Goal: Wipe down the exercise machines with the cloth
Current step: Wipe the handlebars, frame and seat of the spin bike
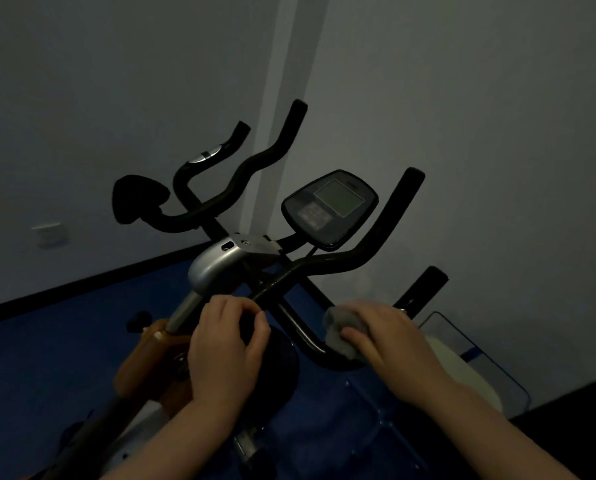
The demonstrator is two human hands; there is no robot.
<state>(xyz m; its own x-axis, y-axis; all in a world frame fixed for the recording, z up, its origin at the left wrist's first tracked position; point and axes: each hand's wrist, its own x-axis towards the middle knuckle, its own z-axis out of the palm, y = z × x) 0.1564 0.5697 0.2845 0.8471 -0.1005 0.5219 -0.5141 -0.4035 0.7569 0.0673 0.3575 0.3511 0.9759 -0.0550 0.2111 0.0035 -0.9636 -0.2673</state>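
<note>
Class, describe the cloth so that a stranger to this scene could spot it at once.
Find the exercise bike against the pale wall, then follow its black handlebar down to the near end. There the right hand grips a cloth, the only soft, crumpled grey thing among hard black bars.

Dim light. Handlebars (327, 268) black, foam grips black. Console (329, 209) dark housing, grey-green screen, faint reddish button patch. Stem cover (216, 263) silver. Bike body (151, 358) orange. Cloth (341, 329) grey. Floor (47, 358) deep blue. Wall (462, 116) pale grey, black skirting.
</note>
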